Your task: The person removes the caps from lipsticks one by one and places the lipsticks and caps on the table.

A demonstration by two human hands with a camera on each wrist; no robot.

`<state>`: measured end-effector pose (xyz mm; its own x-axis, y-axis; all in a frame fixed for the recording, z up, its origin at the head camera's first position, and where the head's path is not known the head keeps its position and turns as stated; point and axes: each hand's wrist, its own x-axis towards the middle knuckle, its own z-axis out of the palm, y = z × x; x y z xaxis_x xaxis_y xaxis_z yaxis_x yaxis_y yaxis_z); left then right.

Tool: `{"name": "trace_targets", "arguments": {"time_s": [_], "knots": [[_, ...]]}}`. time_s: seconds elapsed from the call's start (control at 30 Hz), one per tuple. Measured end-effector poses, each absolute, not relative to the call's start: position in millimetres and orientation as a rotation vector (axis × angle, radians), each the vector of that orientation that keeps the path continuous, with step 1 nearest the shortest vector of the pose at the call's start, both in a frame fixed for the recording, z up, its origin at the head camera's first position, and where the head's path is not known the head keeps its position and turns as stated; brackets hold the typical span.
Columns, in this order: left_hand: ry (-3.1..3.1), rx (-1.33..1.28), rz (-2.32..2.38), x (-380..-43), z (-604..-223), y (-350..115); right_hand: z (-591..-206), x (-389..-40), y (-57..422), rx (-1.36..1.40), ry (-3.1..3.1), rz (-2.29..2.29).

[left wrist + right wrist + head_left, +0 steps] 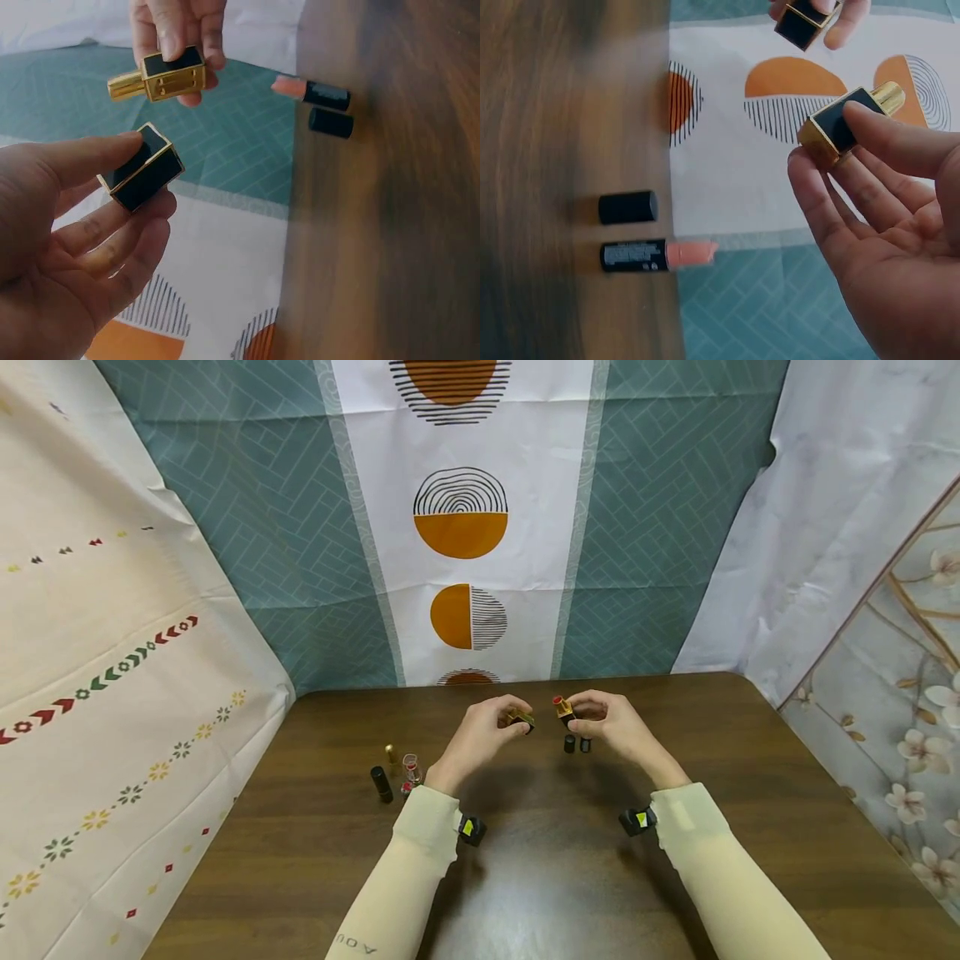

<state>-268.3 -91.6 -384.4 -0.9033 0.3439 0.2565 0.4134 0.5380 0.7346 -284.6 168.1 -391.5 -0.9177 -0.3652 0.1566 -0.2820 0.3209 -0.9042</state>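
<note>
My left hand (pixel 480 739) pinches a square black lipstick cap (pixel 142 169) with gold edges between thumb and fingers. To its right, my right hand (pixel 611 722) grips the matching lipstick (pixel 838 124) by its black and gold base. The gold tube stands out of this base, and a red tip shows in the head view. A gap lies between cap and lipstick. On the table below the right hand, a round black cap (pixel 628 208) stands beside an uncapped pink lipstick (pixel 634 256) in a black tube.
At the left of the brown wooden table (pixel 315 860) are a black tube (pixel 381 783), a small gold piece (pixel 391 754) and a clear container (pixel 412 767) with red in it. Another reddish piece is partly behind the left wrist. A patterned curtain (pixel 525 527) hangs behind the table.
</note>
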Motion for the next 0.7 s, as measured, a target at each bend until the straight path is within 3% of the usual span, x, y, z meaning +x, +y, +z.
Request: {"name": "trace_targets", "arguments": {"time_s": [0.33,0.7], "knots": [[-2.695,-0.604,-1.403,-269.5,-396.3,-61.7,-388.7,-280.8,185.7,-0.526,2.466,-1.781],[-2.735,-0.62,-1.392,-273.2,-418.2,-38.0,-395.3,-283.5,203.1,-0.556,2.668,-1.554]]}}
